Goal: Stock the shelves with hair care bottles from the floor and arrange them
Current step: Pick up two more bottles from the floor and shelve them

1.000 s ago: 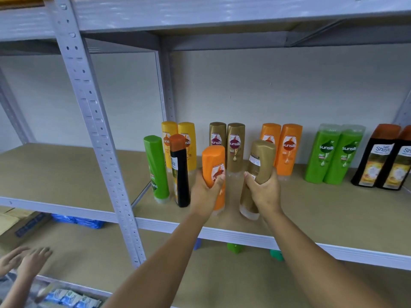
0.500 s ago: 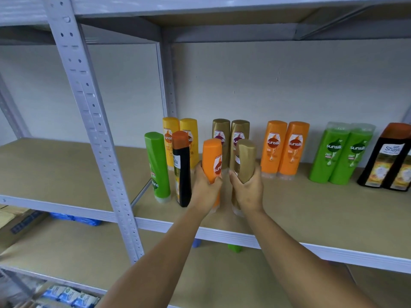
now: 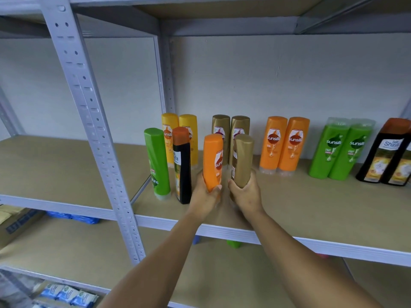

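My left hand grips the lower part of an orange bottle, upright near the front of the shelf board. Beside it my right hand grips a gold bottle, also upright. Both stand in front of two gold bottles at the back. To their left stand a black bottle with an orange cap and a green bottle, with two yellow bottles behind. Pairs of orange bottles, green bottles and black bottles line the back right.
A grey perforated upright post rises at the left of the bottles. The upper shelf hangs overhead. On the shelf below, a green cap and a blue cap peek out. A cardboard box and white-blue packets lie lower left.
The gold bottle, tilted a second ago, now stands upright close beside the orange one. Both hands have slid lower on their bottles. Another person's hands at lower left have left the view.
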